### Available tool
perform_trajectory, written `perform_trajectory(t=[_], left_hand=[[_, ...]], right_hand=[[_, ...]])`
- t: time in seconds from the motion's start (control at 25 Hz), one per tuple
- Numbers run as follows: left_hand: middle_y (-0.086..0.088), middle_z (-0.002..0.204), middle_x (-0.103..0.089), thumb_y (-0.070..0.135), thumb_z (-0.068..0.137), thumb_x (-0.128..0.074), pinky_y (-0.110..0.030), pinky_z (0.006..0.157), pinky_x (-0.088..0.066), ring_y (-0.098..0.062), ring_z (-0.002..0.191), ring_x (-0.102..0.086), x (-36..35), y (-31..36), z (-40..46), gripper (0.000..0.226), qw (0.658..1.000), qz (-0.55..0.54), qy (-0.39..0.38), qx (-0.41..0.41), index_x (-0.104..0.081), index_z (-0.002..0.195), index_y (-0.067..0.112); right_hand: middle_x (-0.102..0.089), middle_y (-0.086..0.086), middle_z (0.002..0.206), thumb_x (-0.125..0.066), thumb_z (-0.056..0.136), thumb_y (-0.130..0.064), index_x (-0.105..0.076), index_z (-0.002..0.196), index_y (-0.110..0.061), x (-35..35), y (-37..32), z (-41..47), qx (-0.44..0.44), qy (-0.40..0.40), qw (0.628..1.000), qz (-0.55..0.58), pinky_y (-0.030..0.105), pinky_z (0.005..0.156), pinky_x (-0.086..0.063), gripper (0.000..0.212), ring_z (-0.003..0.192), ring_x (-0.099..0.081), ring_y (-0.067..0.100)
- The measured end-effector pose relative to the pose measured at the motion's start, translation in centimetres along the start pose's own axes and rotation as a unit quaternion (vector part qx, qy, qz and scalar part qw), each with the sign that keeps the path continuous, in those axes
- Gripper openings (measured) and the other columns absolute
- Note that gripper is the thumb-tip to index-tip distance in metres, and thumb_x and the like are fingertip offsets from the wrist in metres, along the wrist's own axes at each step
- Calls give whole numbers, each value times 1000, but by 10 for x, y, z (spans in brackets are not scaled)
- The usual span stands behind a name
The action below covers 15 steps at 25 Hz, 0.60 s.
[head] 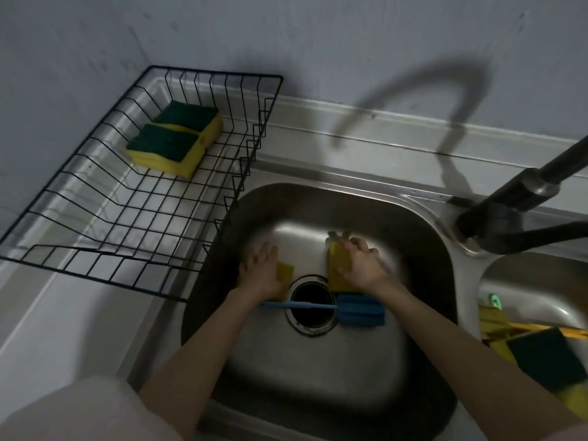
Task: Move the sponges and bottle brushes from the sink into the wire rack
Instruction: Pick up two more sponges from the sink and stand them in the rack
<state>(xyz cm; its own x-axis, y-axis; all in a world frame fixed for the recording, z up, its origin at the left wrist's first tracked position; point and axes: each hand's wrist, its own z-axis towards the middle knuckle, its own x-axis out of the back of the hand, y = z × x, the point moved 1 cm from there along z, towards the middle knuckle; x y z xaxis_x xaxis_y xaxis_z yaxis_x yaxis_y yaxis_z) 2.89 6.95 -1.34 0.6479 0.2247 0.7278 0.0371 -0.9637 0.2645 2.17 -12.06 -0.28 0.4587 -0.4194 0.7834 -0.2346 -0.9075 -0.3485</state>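
Nearest the person, a blue bottle brush is lying across the drain in the sink, just under both wrists. Beyond it, the left hand is pressing flat on a yellow sponge and the right hand is curling its fingers over a second sponge; whether either grasp is fully closed, I cannot tell. Pinching each sponge by its sides and lifting straight up should be keeping the brush handle from catching. The sink wall is rising steeply at left, with the wire rack overhanging its rim, so the hands need height first. Farther off, two sponges are sitting at the rack's back, leaving open wire in front. The faucet is crowding the right.
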Motion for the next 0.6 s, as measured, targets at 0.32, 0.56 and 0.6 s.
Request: perform_trajectory(t=[0.32,0.56,0.6], left_hand=[[-4,157,-10,27,88,-49,-56,115,5,-34,144,7,-12,-4,13,69,997,81,9,15,-12,145,19],[-18,142,-29,34,80,-60,-52,113,-16,-36,134,-22,-15,-1,8,66,996,51,34,62,-31,135,11],[-18,140,-30,35,80,-61,-50,111,-20,-36,132,-23,-15,-1,5,64,996,41,37,67,-34,132,11]], right_hand=[[-7,12,154,-57,86,-32,-20,144,-30,-20,1,17,-62,8,997,54,48,107,-32,70,132,-22,44],[-4,16,151,-58,85,-28,-22,141,-23,-20,-2,13,-79,5,994,69,47,105,-33,67,133,-21,43],[-6,17,150,-58,84,-29,-22,140,-23,-20,-2,11,-82,-1,994,69,48,105,-33,67,132,-20,42]])
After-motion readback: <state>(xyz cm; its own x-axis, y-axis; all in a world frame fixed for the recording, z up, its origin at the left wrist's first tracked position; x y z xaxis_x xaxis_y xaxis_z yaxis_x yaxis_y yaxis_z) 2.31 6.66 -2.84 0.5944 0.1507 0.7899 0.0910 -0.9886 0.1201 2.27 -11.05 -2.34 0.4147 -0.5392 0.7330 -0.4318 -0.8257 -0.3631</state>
